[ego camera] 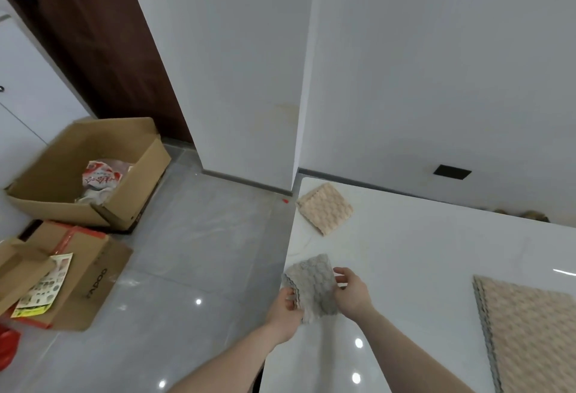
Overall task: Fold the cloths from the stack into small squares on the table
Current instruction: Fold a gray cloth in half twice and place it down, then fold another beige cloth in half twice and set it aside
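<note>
Holding a folded grey cloth (312, 289) at the table's left edge, your hands work it from both sides. Your left hand (288, 307) grips the cloth's near left corner, fingers curled round the layered edge, just off the table (420, 268) over the floor. Your right hand (350, 294) pinches the cloth's right side, thumb on top and fingers loosely bent. The cloth is lifted slightly, its far edge over the table's left edge; whether it touches the surface there you cannot tell.

Toward the far left corner of the table lies a beige folded cloth (325, 208), a small square, flat and turned at an angle, well apart from the grey one. At the near right edge sits the stack of unfolded cloths (530, 333), a beige one on top with grey layered edges showing along its left side.

On the grey tiled floor (202, 252) to the left stand an open cardboard box (93, 174) holding a red and white bag and, nearer, a flatter cardboard box (78, 271) with a printed leaflet on it.
</note>
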### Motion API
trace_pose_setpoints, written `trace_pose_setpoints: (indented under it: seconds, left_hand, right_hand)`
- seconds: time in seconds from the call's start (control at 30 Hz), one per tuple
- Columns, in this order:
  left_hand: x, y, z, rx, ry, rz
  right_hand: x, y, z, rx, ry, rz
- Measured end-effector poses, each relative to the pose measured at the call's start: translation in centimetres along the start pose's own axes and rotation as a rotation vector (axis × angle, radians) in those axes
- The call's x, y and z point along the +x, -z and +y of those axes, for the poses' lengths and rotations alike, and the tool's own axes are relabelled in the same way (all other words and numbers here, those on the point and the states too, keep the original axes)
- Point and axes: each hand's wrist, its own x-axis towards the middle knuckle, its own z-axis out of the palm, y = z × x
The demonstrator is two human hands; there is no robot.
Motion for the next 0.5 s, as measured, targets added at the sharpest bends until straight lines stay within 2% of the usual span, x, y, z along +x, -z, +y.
trace_pose_setpoints:
  seconds: [0.17, 0.27, 0.5]
  left_hand:
    - [0.6, 1.0, -0.6, 0.116, 0.064, -0.068]
    - [-0.4, 1.6, -0.3, 0.199, 0.067, -0.038]
    - [-1.9, 1.9, 0.9, 0.298, -0.17, 0.081]
  right_hand:
    - [0.9, -1.1, -0.1, -0.056, -0.007, 0.028]
    - [0.0, -0.6, 0.7, -0.099, -0.006, 0.043]
    - [-4.7, 3.6, 4.7, -0.083, 0.026, 0.086]
